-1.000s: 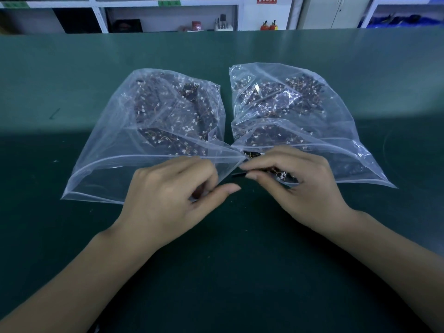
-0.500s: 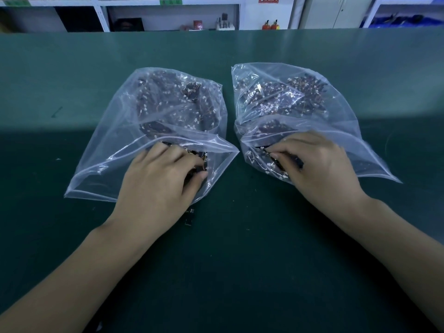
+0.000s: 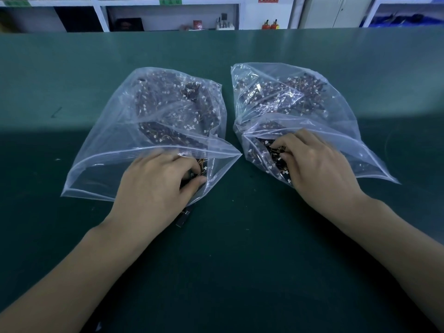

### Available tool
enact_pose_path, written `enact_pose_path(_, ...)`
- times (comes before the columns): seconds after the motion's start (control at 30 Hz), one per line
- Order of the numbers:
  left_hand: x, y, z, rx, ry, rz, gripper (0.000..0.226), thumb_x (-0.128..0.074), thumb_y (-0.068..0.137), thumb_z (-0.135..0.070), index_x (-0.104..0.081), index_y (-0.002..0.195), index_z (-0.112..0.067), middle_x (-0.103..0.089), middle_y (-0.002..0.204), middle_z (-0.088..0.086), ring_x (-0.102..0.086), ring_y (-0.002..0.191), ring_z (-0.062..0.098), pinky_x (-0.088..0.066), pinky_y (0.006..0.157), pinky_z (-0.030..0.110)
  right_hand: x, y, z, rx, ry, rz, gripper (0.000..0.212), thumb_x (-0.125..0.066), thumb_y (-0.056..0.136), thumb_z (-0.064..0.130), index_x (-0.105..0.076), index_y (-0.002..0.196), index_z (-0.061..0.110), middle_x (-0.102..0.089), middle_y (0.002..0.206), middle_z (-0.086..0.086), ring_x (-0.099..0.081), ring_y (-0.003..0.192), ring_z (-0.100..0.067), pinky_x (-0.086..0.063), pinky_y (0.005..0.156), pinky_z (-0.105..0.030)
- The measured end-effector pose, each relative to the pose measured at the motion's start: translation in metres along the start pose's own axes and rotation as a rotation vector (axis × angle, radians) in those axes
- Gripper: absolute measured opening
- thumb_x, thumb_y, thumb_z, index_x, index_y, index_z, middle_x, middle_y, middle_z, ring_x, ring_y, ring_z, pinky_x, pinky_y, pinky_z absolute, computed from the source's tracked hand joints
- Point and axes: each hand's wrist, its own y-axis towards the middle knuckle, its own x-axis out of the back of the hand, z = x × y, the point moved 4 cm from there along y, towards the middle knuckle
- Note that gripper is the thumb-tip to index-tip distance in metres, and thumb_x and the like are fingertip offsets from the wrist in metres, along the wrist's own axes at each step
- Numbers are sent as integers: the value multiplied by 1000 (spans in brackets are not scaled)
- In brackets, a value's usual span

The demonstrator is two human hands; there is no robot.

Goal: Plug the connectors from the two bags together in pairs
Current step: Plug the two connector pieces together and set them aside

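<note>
On the green bench (image 3: 72, 236), each hand reaches into its bag: left hand (image 3: 156, 188) and right hand (image 3: 314, 164) pinch connectors; best lift one apiece, untangled, before mating.

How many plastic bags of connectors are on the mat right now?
2. The left bag lies under the left hand; the right bag beside it holds the right hand.

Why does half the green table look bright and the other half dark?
In the head view, light falls on the far table; the near part lies in shadow. The left hand has smeary fingers, the plastic left bag shines, and the shelves behind look soft.
</note>
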Motion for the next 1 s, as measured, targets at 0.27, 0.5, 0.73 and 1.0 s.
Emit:
enact_pose_path(0.27,5,-1,-3,-54,-56,-105,5,-78,92,-35,-78,91,-30,-68,80,-13,-65,81,19,-46,62,29,6,-2,4,40,17,-112,18,-68,99,8,-80,106,19,-70,105,2,-68,81,-24,-43,67,-32)
enact_pose_path(0.5,15,-4,-8,-211,-167,-311,10,-75,102,-24,-83,101,-19,-76,97,-5,-70,79,17,-60,62,43,9,-4,14,71,162,-206,20,-66,96,11,-77,105,24,-66,99,12,-59,65,-10,-51,51,-35)
enact_pose_path(0.73,28,-9,-22,-390,-252,-466,10,-76,102,-11,-85,98,-8,-76,93,5,-71,76,18,-58,67,31,5,-12,33,148,405,-167,21,-66,95,9,-74,113,15,-45,77,32,-50,68,12,-35,67,-8)
enact_pose_path(1.0,26,-8,-35,-418,-453,-398,10,-73,103,-5,-83,107,-6,-73,96,8,-67,78,16,-52,68,27,1,-14,43,220,510,-83,29,-71,99,40,-73,120,21,-47,78,34,-50,58,-11,-43,60,-23)
